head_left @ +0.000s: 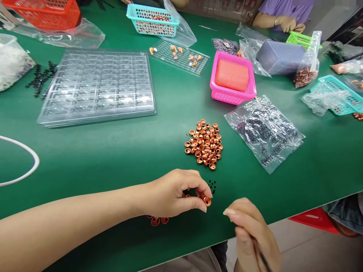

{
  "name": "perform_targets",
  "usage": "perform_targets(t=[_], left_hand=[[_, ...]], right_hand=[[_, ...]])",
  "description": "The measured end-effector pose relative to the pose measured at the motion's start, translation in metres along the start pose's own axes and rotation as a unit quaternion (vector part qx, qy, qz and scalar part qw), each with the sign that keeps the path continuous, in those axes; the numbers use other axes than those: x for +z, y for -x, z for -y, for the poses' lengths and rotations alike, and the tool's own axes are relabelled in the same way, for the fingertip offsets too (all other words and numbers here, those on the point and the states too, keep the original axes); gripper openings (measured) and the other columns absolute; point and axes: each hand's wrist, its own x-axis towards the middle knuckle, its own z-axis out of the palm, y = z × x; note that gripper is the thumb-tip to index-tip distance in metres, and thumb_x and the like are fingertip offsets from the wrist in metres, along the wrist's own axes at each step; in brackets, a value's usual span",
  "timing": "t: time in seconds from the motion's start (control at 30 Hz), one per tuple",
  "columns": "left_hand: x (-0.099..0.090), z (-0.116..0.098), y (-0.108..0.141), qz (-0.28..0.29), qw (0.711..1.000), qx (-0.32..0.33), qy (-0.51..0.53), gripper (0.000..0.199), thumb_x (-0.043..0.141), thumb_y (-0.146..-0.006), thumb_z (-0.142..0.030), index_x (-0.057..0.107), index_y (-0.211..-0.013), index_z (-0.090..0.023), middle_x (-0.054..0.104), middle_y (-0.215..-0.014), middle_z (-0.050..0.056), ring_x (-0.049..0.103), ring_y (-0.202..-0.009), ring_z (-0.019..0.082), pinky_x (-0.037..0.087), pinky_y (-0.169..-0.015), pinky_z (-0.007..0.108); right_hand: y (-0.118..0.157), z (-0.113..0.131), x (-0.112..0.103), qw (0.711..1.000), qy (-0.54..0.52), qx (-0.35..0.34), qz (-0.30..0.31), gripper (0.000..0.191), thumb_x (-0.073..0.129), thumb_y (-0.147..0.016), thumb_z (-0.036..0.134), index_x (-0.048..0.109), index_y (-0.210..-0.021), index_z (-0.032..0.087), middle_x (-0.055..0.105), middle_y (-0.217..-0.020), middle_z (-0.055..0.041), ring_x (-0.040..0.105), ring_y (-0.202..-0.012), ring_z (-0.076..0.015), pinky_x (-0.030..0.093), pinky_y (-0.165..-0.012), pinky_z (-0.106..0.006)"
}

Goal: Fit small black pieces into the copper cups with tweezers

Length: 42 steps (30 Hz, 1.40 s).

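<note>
My left hand (181, 192) pinches a small copper-coloured cup (207, 201) with a dark hole between thumb and fingers, just above the green table. To its right, my right hand (252, 234) is closed around a thin dark tool (264, 260) whose shaft shows below the fingers; its tip cannot be made out. A pile of copper cups (204, 143) lies beyond my left hand. Several tiny black pieces (212, 186) are scattered just behind the held cup. More copper cups (155, 221) lie under and beside my left wrist, partly hidden.
Stacked clear trays (99, 85) lie at the left. Farther back are a pink basket (232, 96), a blue basket (153, 28) and a tray with orange pieces (181, 58). A clear bag of dark parts (265, 132) lies right of the pile. Another person's hands (292, 24) show at the far right.
</note>
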Motion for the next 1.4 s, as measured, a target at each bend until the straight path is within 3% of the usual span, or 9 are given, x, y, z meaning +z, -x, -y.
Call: perform_targets(t=[0.07,0.13,0.47,0.93,1.2,1.4], left_hand=[[0.000,-0.001,0.000,0.001,0.999,0.032,-0.025,0.007,0.069,-0.087,-0.018,0.068,-0.093,-0.014,0.071,-0.085,0.005,0.060,-0.079,0.014,0.049,-0.074,0.023],[0.000,-0.002,0.000,0.007,0.997,0.060,-0.046,0.006,0.067,-0.089,-0.018,0.068,-0.093,-0.014,0.070,-0.080,0.005,0.058,-0.075,0.014,0.048,-0.072,0.024],[0.005,-0.004,0.004,0.014,0.984,0.126,-0.127,0.005,0.058,-0.093,-0.012,0.062,-0.095,-0.015,0.068,-0.078,0.005,0.056,-0.073,0.016,0.047,-0.070,0.026],[0.011,-0.003,0.009,-0.010,0.976,0.135,-0.171,0.009,0.052,-0.095,-0.010,0.060,-0.096,-0.014,0.067,-0.077,0.006,0.058,-0.073,0.017,0.048,-0.068,0.027],[0.011,-0.003,0.009,0.001,0.980,0.111,-0.163,0.012,0.049,-0.096,-0.011,0.060,-0.095,-0.015,0.068,-0.077,0.005,0.058,-0.073,0.017,0.049,-0.068,0.027],[0.010,0.001,0.008,0.014,0.983,0.107,-0.151,0.011,0.051,-0.094,-0.010,0.061,-0.095,-0.014,0.067,-0.076,0.006,0.057,-0.074,0.017,0.048,-0.068,0.026]], right_hand=[[0.000,-0.004,-0.004,0.994,0.030,-0.045,0.096,0.034,0.054,-0.090,0.005,0.059,-0.121,0.019,0.061,-0.093,-0.0052,0.056,-0.078,-0.0147,0.048,-0.065,-0.030],[-0.002,-0.011,-0.006,0.982,0.073,-0.105,0.143,0.045,0.063,-0.084,0.001,0.059,-0.125,0.019,0.063,-0.091,-0.0043,0.054,-0.075,-0.0138,0.047,-0.063,-0.029],[0.000,-0.027,-0.008,0.951,0.136,-0.200,0.190,0.037,0.059,-0.091,0.011,0.058,-0.128,0.016,0.071,-0.094,-0.0069,0.059,-0.080,-0.0171,0.050,-0.067,-0.035],[0.001,-0.027,-0.008,0.951,0.081,-0.182,0.239,0.047,0.050,-0.093,0.005,0.048,-0.140,0.012,0.068,-0.100,-0.0106,0.058,-0.081,-0.0200,0.046,-0.063,-0.035],[-0.005,-0.026,-0.002,0.946,0.096,-0.198,0.239,0.032,0.052,-0.093,0.010,0.058,-0.125,0.010,0.066,-0.090,-0.0092,0.056,-0.077,-0.0189,0.048,-0.064,-0.034],[-0.011,-0.026,0.001,0.941,0.109,-0.161,0.276,0.018,0.051,-0.093,0.010,0.063,-0.105,0.015,0.063,-0.084,-0.0062,0.051,-0.069,-0.0155,0.043,-0.061,-0.031]])
